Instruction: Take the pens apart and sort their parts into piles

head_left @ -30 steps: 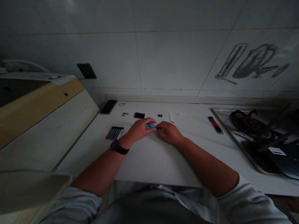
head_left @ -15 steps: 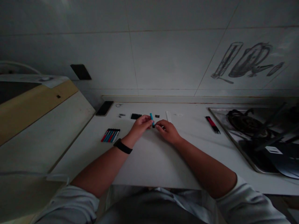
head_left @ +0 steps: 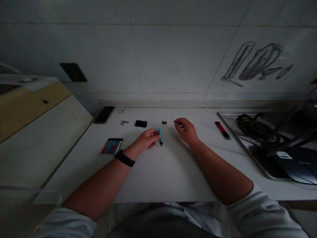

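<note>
My left hand (head_left: 148, 138) is closed on a blue pen barrel (head_left: 159, 133) with a black lower part and a small metal tip pointing toward me. Thin white sticks (head_left: 174, 118) lie farther back, mostly covered by my right hand (head_left: 186, 130). That hand's thumb and forefinger come together at the sticks; whether they grip one is hidden. Between the hands, farther back, is a small group of dark pieces (head_left: 164, 122). Beyond my left hand sits a row of black ribbed pieces (head_left: 141, 123).
Several red, blue and white barrels (head_left: 112, 145) lie left of my wrist. Small metal parts (head_left: 124, 122), a ring (head_left: 120, 111) and a phone (head_left: 104, 115) are at the back left. Red and black pens (head_left: 222, 130) lie right, beside a stove (head_left: 257, 142). A tiled wall (head_left: 170, 62) stands behind.
My left hand has brought the blue pen barrel nearer me, and its metal tip now shows. My right hand has moved away from it, back and right, to the white sticks.
</note>
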Demonstrator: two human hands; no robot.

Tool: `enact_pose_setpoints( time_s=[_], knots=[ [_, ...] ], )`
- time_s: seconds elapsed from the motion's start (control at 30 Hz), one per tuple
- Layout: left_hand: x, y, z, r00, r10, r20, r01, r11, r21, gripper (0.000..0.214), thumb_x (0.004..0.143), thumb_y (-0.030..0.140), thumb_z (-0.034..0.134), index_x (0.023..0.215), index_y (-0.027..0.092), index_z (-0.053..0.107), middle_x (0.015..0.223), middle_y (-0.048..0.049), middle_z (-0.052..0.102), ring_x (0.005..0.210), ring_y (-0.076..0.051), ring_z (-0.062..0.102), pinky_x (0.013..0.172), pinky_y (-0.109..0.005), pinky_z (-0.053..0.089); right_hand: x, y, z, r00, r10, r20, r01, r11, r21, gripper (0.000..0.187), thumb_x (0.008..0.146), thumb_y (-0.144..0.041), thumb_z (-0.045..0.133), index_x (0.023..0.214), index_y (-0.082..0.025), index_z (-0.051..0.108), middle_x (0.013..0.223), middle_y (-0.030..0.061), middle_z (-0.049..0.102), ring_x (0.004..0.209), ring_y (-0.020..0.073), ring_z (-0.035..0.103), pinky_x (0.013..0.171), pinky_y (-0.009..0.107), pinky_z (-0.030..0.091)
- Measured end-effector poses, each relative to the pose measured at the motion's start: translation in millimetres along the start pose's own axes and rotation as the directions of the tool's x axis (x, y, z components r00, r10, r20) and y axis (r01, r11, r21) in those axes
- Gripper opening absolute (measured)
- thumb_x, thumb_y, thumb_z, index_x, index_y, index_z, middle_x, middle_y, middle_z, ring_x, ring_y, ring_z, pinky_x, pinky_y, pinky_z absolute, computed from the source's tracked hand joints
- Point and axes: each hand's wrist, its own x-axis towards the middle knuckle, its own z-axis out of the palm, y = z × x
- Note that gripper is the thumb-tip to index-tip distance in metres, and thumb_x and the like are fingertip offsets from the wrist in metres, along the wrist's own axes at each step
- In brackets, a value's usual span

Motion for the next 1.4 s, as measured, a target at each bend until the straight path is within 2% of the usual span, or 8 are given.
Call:
enact_pose_setpoints(
  time_s=[0.1,0.3,0.5,0.77,0.9,1.0,1.2,1.4],
  knots=[
    [0,0,-0.6,1.0,0.012,0.001,-0.012,1.0,-0.005,0.029,0.08,0.035,0.077,0.097,0.019,0.061,0.07,0.0035,0.057,0.052,-0.007,0.051,0.041,-0.018,0.029,16,38,-26,0.984,0.079,-0.158,-0.104,0.983,-0.152,0.026,0.092,-0.029,0.052,0.109,-0.02,0.069,0.103,0.0107,0.073,0.084,0.0211,0.067,0.081,0.037,0.055],
    [1,0,0.7,1.0,0.012,-0.007,-0.012,1.0,0.002,0.027,0.081,0.035,0.076,0.096,0.02,0.06,0.068,0.0039,0.056,0.053,-0.008,0.051,0.041,-0.02,0.029,22,96,-50,0.946,0.308,-0.097,-0.321,0.87,-0.374,0.036,0.081,-0.017,0.058,0.115,-0.018,0.071,0.103,0.0102,0.073,0.087,0.022,0.066,0.087,0.038,0.053],
    [2,-2,0.6,1.0,0.008,0.009,-0.008,1.0,0.015,0.026,0.081,0.035,0.075,0.098,0.02,0.062,0.071,0.0026,0.059,0.055,-0.009,0.051,0.041,-0.02,0.03,24,100,-45,0.949,0.313,-0.051,-0.302,0.842,-0.448,0.032,0.085,-0.017,0.059,0.113,-0.018,0.074,0.102,0.0096,0.073,0.093,0.0222,0.065,0.092,0.037,0.05],
    [0,-1,1.9,1.0,0.017,0.021,-0.018,1.0,0.019,0.027,0.08,0.034,0.076,0.097,0.019,0.062,0.074,0.0018,0.059,0.058,-0.009,0.053,0.041,-0.019,0.031,26,98,-46,0.927,0.351,-0.134,-0.373,0.819,-0.436,0.019,0.088,-0.025,0.059,0.095,-0.018,0.075,0.1,0.0122,0.075,0.091,0.0244,0.066,0.089,0.038,0.051],
    [0,-3,3.7,0.998,0.065,0.015,-0.066,0.998,0.017,0.03,0.08,0.039,0.076,0.098,0.019,0.061,0.076,0.0018,0.058,0.058,-0.009,0.053,0.041,-0.018,0.033,26,92,-50,0.887,0.368,-0.278,-0.44,0.858,-0.267,0.017,0.089,-0.03,0.058,0.096,-0.02,0.07,0.097,0.0107,0.076,0.088,0.0243,0.068,0.085,0.037,0.051],
    [2,-7,6.7,0.989,0.149,-0.009,-0.149,0.989,0.026,0.032,0.081,0.042,0.074,0.099,0.019,0.059,0.081,0.0009,0.06,0.057,-0.008,0.052,0.042,-0.018,0.034,24,76,-46,0.893,0.338,-0.297,-0.374,0.924,-0.075,0.018,0.09,-0.036,0.058,0.098,-0.021,0.066,0.095,0.008,0.077,0.081,0.0218,0.07,0.081,0.036,0.053],
    [2,-9,12.3,0.912,0.407,-0.056,-0.378,0.886,0.268,0.018,0.087,0.03,0.069,0.1,0.019,0.064,0.093,-0.0026,0.068,0.07,-0.01,0.059,0.06,-0.023,0.048,4,12,-13,0.998,0.056,-0.025,-0.053,0.993,0.102,0.02,0.092,-0.04,0.062,0.098,-0.022,0.068,0.091,0.0062,0.073,0.076,0.0187,0.067,0.072,0.032,0.052],
    [-4,-2,11.0,0.826,0.563,-0.012,-0.485,0.722,0.493,0.012,0.089,0.021,0.066,0.101,0.019,0.068,0.096,-0.0029,0.071,0.071,-0.011,0.058,0.067,-0.026,0.048,-11,-27,5,0.984,-0.143,0.103,0.127,0.981,0.146,0.02,0.097,-0.036,0.061,0.102,-0.023,0.075,0.094,0.0071,0.072,0.085,0.0194,0.066,0.072,0.031,0.053]
  ],
)
